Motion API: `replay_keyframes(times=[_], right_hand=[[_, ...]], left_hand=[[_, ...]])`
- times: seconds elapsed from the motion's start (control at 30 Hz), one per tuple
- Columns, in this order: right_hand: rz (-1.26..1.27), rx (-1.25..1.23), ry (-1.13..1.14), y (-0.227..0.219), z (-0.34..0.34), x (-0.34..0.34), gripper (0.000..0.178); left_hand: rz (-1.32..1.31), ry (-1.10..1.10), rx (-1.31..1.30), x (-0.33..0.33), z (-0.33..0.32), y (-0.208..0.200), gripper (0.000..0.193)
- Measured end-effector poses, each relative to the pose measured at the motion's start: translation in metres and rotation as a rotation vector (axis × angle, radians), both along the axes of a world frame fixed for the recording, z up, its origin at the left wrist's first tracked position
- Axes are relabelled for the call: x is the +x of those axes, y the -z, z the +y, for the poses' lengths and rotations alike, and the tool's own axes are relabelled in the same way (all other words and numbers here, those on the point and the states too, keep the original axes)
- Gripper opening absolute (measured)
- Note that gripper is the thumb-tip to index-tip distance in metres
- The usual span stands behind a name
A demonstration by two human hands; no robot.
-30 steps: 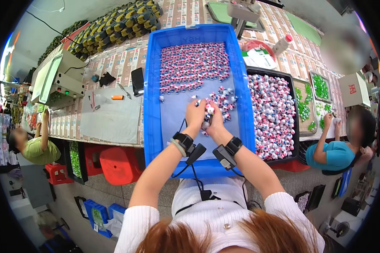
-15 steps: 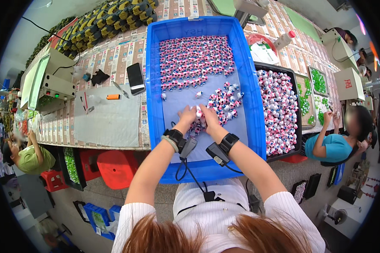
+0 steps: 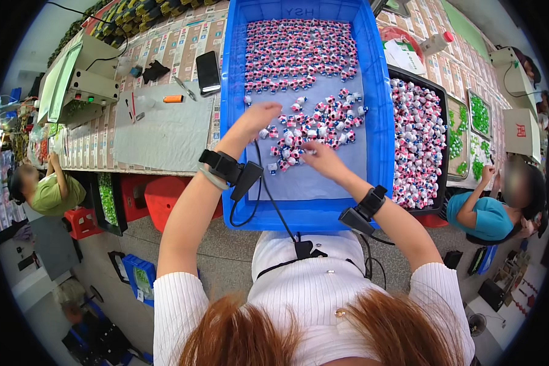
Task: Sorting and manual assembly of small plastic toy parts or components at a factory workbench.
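At the near edge of a loose heap of small white, pink and blue rounded pieces (image 3: pixel 327 124): right hand (image 3: pixel 327 161), grip state can't tell. Left hand (image 3: pixel 258 119) left of heap, fingers bent, grip also can't tell. Heap sits inside deep blue rectangular tray (image 3: pixel 381 137), nearer than neat rows (image 3: pixel 299 53). Black rectangular phone (image 3: pixel 208 74) left, on bench (image 3: pixel 192 47).

blue bin (image 3: pixel 382 140): smooth glossy plastic; small figures (image 3: pixel 331 120): glossy; liner (image 3: pixel 323 188): matt; top (image 3: pixel 311 293): ribbed cloth
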State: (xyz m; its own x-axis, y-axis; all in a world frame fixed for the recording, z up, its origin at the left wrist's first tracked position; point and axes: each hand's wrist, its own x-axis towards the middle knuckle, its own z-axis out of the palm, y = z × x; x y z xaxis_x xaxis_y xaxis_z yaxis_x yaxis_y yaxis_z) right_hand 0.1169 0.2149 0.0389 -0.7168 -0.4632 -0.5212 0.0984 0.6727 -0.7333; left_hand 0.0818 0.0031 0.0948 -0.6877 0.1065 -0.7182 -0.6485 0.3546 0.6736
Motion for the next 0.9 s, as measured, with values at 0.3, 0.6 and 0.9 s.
replay_keyframes(times=[0.3,0.6,0.9], right_hand=[[-0.549,-0.526,0.177,-0.038,-0.049,0.018,0.055],[-0.468,-0.628,-0.012,-0.104,-0.073,0.057,0.062],[-0.57,-0.971,-0.944,-0.092,-0.114,0.099,0.055]], left_hand=[[0.24,-0.132,0.199,0.022,0.0,-0.148,0.03],[0.546,-0.068,0.208,0.06,-0.073,-0.243,0.036],[0.569,0.151,-0.048,0.059,-0.067,-0.203,0.031]])
